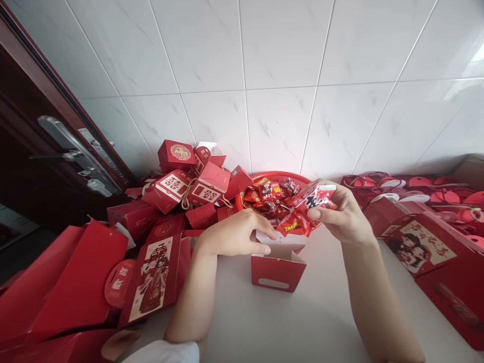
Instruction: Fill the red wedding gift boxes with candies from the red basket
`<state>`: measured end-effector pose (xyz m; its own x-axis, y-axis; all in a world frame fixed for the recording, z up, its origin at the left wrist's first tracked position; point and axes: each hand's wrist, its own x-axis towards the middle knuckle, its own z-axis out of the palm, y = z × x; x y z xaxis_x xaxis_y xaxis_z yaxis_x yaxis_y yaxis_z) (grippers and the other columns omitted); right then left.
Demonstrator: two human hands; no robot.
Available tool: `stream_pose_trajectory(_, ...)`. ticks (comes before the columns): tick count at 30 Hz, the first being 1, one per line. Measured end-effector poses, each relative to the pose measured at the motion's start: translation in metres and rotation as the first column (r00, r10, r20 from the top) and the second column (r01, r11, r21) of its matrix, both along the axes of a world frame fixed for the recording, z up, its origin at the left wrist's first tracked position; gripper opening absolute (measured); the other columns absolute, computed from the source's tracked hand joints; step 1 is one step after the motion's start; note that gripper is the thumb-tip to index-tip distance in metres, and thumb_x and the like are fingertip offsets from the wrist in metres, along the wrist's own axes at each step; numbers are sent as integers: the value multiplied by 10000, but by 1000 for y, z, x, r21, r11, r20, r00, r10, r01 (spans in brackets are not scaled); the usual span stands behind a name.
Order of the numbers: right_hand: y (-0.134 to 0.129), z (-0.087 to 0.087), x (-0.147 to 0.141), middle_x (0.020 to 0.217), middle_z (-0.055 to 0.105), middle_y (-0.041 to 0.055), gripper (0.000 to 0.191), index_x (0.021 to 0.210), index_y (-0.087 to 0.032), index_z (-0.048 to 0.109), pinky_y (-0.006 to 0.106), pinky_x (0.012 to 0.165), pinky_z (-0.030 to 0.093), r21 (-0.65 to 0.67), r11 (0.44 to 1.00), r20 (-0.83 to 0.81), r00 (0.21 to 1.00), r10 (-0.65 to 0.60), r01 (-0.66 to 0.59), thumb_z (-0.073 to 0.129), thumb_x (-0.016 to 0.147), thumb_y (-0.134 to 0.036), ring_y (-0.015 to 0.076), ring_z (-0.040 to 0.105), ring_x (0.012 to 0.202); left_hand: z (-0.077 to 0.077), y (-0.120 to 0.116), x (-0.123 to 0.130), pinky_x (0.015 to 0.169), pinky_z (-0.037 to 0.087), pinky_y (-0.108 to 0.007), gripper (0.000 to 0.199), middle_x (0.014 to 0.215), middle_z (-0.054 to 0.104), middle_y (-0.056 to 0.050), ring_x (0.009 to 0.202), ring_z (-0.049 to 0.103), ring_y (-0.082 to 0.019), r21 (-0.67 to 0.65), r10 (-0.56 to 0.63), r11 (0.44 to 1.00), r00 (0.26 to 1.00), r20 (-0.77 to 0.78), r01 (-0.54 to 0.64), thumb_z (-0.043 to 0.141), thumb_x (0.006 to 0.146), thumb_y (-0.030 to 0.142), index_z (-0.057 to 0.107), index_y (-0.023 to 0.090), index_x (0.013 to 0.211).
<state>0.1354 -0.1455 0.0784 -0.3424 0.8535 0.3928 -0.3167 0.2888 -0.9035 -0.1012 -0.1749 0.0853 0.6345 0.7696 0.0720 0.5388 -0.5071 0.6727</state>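
My right grip (pixel 340 214) is closed, pinching a bunch of shiny red foil-wrapped sweets (pixel 302 209) above a small open red cardboard box (pixel 278 272) on the white bench (pixel 302 317). My left grip (pixel 230 234) is open, its fingers (pixel 260 233) resting on the box's raised white-lined flap, and I cannot see inside to tell what it holds. Much looks left: a round red plastic basket (pixel 278 176) carries a full heap of wrapped sweets (pixel 266 196), and a tumbled pile of red cardboard gift boxes (pixel 204 184) lies beside it

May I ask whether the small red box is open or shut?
Open: the small red box has its white-lined flaps spread, under the left hand.
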Motion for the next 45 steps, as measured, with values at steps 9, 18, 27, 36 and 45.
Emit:
stream_pose_trajectory(9,-1,1,0,863,748,37,293,865,-214,769,331,683,590,31,999,182,983,35,-41,925,638,-312,219,696,763,-13,14,4,781,520,-298,371,1125,766,-58,960,719,-267,68,151,987,985,-78,-146,815,689,285,780,213,1051)
stream_pose_trajectory(18,1,-6,-5,884,746,24,218,956,-224,757,288,603,528,110,993,461,887,-12,-44,811,749,-266,200,679,732,-12,15,4,774,499,-284,326,1018,752,-34,896,694,-233,18,83,996,992,-90,-82,793,689,268,774,225,1012)
stream_pose_trajectory(27,5,-11,-6,949,754,21,182,965,-248,782,282,677,517,228,971,516,855,-58,-72,777,783,-261,201,670,808,-12,15,4,749,492,-288,186,941,745,-26,859,679,-236,28,127,992,987,-95,-125,811,663,283,756,200,820)
stream_pose_trajectory(36,9,-16,-8,781,728,11,185,893,-240,779,272,543,482,202,977,603,795,-65,-73,830,721,-284,183,644,662,-12,17,3,762,493,-270,320,1095,733,-6,910,691,-221,-13,65,998,996,-55,-66,790,683,229,783,257,1001)
stream_pose_trajectory(45,12,-19,-6,806,720,12,334,980,-251,697,277,518,434,200,979,725,679,-116,-46,855,708,-364,188,633,643,-12,18,2,815,513,-302,447,1139,745,-48,962,702,-251,30,67,997,994,-85,-65,815,679,243,769,247,1124)
